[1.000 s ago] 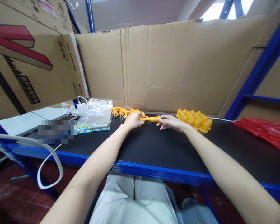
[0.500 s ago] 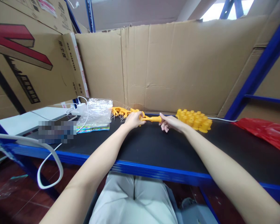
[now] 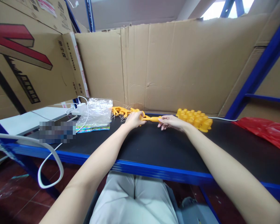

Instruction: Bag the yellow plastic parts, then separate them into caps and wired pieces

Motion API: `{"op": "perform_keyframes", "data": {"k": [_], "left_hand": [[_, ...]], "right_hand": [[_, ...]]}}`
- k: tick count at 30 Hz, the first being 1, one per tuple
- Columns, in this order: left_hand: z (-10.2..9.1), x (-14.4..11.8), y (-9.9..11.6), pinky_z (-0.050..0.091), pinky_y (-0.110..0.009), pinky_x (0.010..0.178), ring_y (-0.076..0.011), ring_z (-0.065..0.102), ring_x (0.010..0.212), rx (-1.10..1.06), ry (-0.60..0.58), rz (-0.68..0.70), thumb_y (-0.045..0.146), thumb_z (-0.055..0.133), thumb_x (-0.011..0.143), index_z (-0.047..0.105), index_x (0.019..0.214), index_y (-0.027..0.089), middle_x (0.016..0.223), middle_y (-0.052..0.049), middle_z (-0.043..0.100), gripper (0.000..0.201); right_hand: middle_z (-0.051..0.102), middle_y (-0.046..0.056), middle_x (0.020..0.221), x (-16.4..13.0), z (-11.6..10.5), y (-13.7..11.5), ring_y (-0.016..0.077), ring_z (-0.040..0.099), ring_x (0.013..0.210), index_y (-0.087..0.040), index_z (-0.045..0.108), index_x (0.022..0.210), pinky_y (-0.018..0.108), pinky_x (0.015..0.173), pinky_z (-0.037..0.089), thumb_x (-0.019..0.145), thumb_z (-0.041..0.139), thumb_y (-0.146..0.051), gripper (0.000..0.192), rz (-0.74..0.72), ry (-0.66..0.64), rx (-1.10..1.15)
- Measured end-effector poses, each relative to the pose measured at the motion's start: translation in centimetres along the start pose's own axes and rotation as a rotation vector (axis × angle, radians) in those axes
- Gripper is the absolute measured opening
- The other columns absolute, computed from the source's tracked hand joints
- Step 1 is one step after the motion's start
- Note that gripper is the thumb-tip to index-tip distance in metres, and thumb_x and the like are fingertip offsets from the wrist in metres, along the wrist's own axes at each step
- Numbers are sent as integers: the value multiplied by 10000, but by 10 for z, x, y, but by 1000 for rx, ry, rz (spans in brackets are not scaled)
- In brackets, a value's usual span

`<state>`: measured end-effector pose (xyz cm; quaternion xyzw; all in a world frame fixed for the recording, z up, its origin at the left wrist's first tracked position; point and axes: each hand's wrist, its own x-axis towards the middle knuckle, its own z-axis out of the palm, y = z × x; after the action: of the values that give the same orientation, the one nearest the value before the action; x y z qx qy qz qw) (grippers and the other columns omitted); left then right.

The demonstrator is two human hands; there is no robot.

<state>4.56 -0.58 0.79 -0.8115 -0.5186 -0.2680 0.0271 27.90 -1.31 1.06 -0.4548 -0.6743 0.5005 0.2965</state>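
Observation:
A slim yellow plastic piece [image 3: 152, 119] lies level between my two hands, just above the black tabletop. Its left end is in the closed fingers of my left hand [image 3: 134, 119], which hide part of it. My right hand [image 3: 171, 122] pinches its right end between thumb and fingers, the other fingers curled below. Behind and left of my left hand is a heap of yellow branching pieces [image 3: 122, 111], with small metal chains [image 3: 122, 118] beside it. Several yellow cup-like pieces [image 3: 194, 119] stand in a block right of my right hand.
Clear plastic bags [image 3: 98, 113] lie on the left, near a white cable [image 3: 60, 168] looping over the table's blue front edge [image 3: 154, 170]. A red plastic bag [image 3: 266, 130] lies at the right. A cardboard wall [image 3: 177, 68] closes off the back.
My right hand has shifted slightly left along the yellow piece, and its fingers have closed further around the end. My left hand stays in place.

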Motion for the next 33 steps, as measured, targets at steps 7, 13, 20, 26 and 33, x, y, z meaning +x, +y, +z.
{"op": "perform_keyframes", "data": {"k": [7, 13, 20, 26, 33], "left_hand": [[-2, 0, 1, 438, -276, 672, -215, 610, 779, 0, -29, -3, 444, 660, 691, 603, 945, 219, 754, -24, 626, 344], [-1, 0, -1, 437, -282, 678, -217, 608, 788, 10, -29, -4, 457, 650, 696, 602, 944, 223, 770, -26, 625, 345], [-1, 0, -1, 444, -290, 709, -218, 607, 820, 6, -47, -11, 433, 656, 695, 606, 954, 224, 808, -31, 631, 337], [3, 2, -4, 442, -285, 702, -218, 604, 824, 18, -51, -27, 389, 651, 696, 605, 944, 229, 816, -29, 626, 299], [1, 0, -3, 442, -308, 734, -214, 593, 837, -38, -19, 4, 469, 596, 749, 522, 1131, 243, 867, -41, 610, 450]], "right_hand": [[667, 79, 796, 0, 0, 0, 95, 601, 583, -127, 550, 934, 190, 530, 466, 807, 604, -363, 273, 17, 7, 3], [667, 79, 817, -1, 1, 1, 96, 606, 608, -136, 547, 936, 188, 546, 472, 811, 593, -388, 285, 27, 0, 0], [666, 76, 827, 1, -1, 3, 96, 609, 627, -139, 549, 932, 191, 567, 479, 804, 602, -384, 282, 27, -4, 3], [660, 83, 855, 2, 0, 4, 96, 614, 647, -133, 550, 944, 188, 574, 482, 813, 600, -319, 233, 15, 30, 9], [655, 86, 901, 5, -2, 3, 105, 610, 692, -155, 523, 933, 233, 644, 504, 784, 626, -253, 206, -47, 83, 186]]}}
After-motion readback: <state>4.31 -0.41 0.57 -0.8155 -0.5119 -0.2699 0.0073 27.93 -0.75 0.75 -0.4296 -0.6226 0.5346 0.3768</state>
